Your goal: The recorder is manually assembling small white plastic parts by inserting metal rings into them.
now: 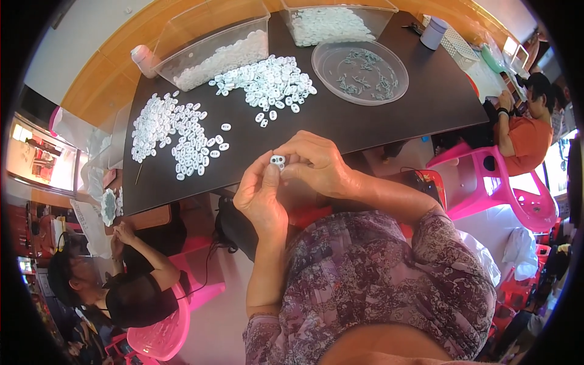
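Note:
A small white plastic piece (pixel 278 160) with two dark holes is held just off the table's near edge. My left hand (pixel 263 193) pinches it between thumb and fingers. From the other side, my right hand (pixel 320 163) has its bent fingers closed on the same piece; its fingertips are partly hidden. Beyond my hands lies a pile of similar white oval pieces (pixel 271 84). More of them form a spread-out heap (pixel 190 149) to the left, with a few loose ones beside it. A round clear tray (pixel 328 65) holds small grey-green bits (pixel 383 88).
Two clear tubs, one at the back left (pixel 210 39) and one at the back middle (pixel 380 18), hold white parts. A lilac cup (pixel 433 33) and a pink-white bottle (pixel 144 59) stand on the dark table (pixel 340 125). People sit at left (pixel 140 304) and right (pixel 529 137) near pink chairs.

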`<state>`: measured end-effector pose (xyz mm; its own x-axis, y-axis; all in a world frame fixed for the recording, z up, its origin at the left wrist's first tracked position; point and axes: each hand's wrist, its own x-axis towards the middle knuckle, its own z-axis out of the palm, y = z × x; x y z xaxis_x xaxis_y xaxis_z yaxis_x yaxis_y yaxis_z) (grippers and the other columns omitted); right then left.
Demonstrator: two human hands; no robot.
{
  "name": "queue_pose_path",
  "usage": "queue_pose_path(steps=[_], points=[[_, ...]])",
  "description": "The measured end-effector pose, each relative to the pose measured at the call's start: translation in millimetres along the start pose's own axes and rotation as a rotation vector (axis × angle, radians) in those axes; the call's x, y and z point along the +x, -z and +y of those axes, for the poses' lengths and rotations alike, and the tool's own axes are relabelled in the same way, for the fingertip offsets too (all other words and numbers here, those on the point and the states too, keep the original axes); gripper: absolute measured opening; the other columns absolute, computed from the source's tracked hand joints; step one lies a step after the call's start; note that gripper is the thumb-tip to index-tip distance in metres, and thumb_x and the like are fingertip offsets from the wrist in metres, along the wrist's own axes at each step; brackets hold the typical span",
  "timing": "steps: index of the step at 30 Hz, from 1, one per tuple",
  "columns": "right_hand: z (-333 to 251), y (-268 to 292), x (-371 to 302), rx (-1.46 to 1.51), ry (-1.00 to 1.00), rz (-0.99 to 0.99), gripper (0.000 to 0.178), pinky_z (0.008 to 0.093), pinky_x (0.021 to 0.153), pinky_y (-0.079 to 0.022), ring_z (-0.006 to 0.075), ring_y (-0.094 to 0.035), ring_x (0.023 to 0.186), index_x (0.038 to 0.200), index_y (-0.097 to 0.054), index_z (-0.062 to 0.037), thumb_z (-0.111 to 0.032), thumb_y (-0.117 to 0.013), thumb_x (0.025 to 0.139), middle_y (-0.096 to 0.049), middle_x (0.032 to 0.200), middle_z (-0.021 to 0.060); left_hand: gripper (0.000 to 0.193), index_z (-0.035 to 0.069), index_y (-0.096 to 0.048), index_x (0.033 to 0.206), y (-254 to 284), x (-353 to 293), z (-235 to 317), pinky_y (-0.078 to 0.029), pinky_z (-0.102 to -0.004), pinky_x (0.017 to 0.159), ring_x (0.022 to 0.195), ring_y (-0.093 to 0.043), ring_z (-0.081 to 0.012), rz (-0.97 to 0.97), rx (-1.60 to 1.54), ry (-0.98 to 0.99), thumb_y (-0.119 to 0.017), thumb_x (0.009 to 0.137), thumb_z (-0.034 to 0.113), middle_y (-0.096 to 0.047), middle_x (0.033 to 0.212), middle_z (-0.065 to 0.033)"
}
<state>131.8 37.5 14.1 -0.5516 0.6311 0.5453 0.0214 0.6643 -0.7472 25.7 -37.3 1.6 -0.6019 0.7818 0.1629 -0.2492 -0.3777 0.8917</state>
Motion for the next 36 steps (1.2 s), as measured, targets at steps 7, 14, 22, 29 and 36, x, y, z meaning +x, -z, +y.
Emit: queue_pose_path(steps=[7,14,22,29,36], points=[[-1.3,-2.0,-0.3,0.058,0.059,0.067,0.031,0.0268,0.059,-0.045,0.0149,-0.056,0.067,0.099,-0.062,-0.0008,0.005,-0.067,0.069,-0.057,0.079,0.0077,0.023,-0.008,-0.058,0.108,4.6,-0.9,-12.7,-0.045,-0.0227,0.063,0.073,-0.054,-0.0107,-0.035,0.073,-0.137,-0.055,0.089,0.004,-0.062,0.089,-0.0082],[-1.6,-10.0,0.3,0.038,0.136,0.136,0.032,0.0274,0.058,-0.045,0.0172,-0.055,0.065,0.1,-0.062,0.0009,0.007,-0.066,0.069,-0.057,0.076,0.0082,0.023,-0.005,-0.06,0.107,3.3,-1.9,-19.8,-0.044,-0.0236,0.076,0.084,-0.054,-0.0096,-0.005,0.179,-0.267,-0.055,0.091,0.01,-0.058,0.095,-0.0048],[3.6,-17.0,2.6,0.011,0.152,0.141,0.034,0.0305,0.059,-0.046,0.0209,-0.055,0.068,0.1,-0.059,0.0033,0.004,-0.068,0.067,-0.059,0.077,0.0098,0.023,-0.005,-0.058,0.105,1.3,1.2,-20.4,-0.045,-0.0242,0.077,0.085,-0.054,-0.0102,0.052,0.153,-0.251,-0.053,0.092,0.014,-0.058,0.095,-0.0056],[7.0,-22.0,6.9,0.016,0.199,0.165,0.035,0.0288,0.058,-0.045,0.0188,-0.054,0.067,0.1,-0.058,0.0021,0.005,-0.068,0.067,-0.06,0.082,0.0094,0.022,-0.004,-0.057,0.105,1.4,2.4,-15.9,-0.045,-0.0245,0.079,0.087,-0.054,-0.0104,0.028,0.113,-0.237,-0.051,0.094,0.013,-0.057,0.098,-0.0064],[8.5,-24.9,9.1,-0.039,0.363,0.229,0.033,0.0304,0.054,-0.044,0.0227,-0.053,0.064,0.097,-0.056,0.0056,0.009,-0.065,0.065,-0.059,0.082,0.0129,0.022,-0.005,-0.055,0.102,-4.8,0.7,-18.6,-0.044,-0.0213,0.073,0.079,-0.052,-0.0082,0.075,0.146,-0.351,-0.05,0.094,0.015,-0.056,0.09,-0.005]])
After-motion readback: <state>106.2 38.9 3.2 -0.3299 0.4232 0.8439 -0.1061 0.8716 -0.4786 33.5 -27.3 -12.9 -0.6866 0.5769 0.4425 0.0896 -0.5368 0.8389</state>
